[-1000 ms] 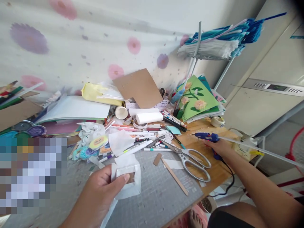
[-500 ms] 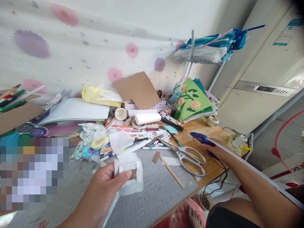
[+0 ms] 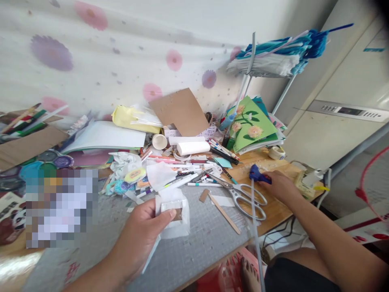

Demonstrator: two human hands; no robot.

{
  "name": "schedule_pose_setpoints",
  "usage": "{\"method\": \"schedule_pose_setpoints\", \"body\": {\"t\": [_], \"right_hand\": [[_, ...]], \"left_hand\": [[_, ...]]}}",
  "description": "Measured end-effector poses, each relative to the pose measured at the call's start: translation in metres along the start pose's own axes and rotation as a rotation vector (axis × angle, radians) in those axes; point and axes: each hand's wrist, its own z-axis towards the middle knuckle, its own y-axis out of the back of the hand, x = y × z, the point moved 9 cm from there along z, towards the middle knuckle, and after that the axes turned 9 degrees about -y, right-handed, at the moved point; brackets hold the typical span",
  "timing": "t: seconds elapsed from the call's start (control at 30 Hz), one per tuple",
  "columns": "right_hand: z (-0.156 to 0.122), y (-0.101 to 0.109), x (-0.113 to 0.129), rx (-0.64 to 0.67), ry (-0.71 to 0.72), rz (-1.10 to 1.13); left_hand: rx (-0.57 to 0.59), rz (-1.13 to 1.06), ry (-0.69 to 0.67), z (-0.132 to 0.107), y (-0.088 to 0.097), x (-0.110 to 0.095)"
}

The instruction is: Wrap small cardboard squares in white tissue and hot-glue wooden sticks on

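Observation:
My left hand (image 3: 144, 227) pinches a small brown cardboard piece (image 3: 178, 215) with white paper (image 3: 184, 229) spread around and under it, held above the grey cutting mat (image 3: 209, 229). The thumb lies across the cardboard. My right hand (image 3: 281, 184) is wrapped around a blue glue gun (image 3: 257, 173) over the wooden tabletop at the right. A long translucent glue stick (image 3: 254, 219) runs from the gun down toward the bottom edge. Beside it lie silver scissors (image 3: 243, 198), partly behind the stick. A wooden stick (image 3: 225, 214) and a small brown cardboard scrap (image 3: 204, 195) rest on the mat.
Markers (image 3: 185, 178), crumpled paper (image 3: 121, 164) and a white roll (image 3: 193, 147) crowd the table's back. Behind them leans a brown cardboard sheet (image 3: 184, 113). A tape roll (image 3: 276, 152) and a power strip (image 3: 306, 182) stand right. A pixelated patch hides part of the left side.
The glue gun has turned in my right hand, and its long stick has swung from lying along my forearm to pointing down. The view has shifted slightly left; my left hand keeps its hold.

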Motion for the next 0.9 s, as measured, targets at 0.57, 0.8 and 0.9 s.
{"method": "schedule_pose_setpoints", "body": {"t": [0.57, 0.8, 0.9], "right_hand": [[-0.13, 0.018, 0.253, 0.983, 0.469, 0.973], [-0.131, 0.014, 0.26, 0.852, 0.526, 0.866], [-0.133, 0.014, 0.263, 0.793, 0.564, 0.825]], "left_hand": [[0.326, 0.23, 0.018, -0.009, -0.022, 0.004], [0.287, 0.258, 0.047, -0.01, -0.019, 0.013], [0.258, 0.268, 0.026, -0.008, -0.016, 0.013]]}}
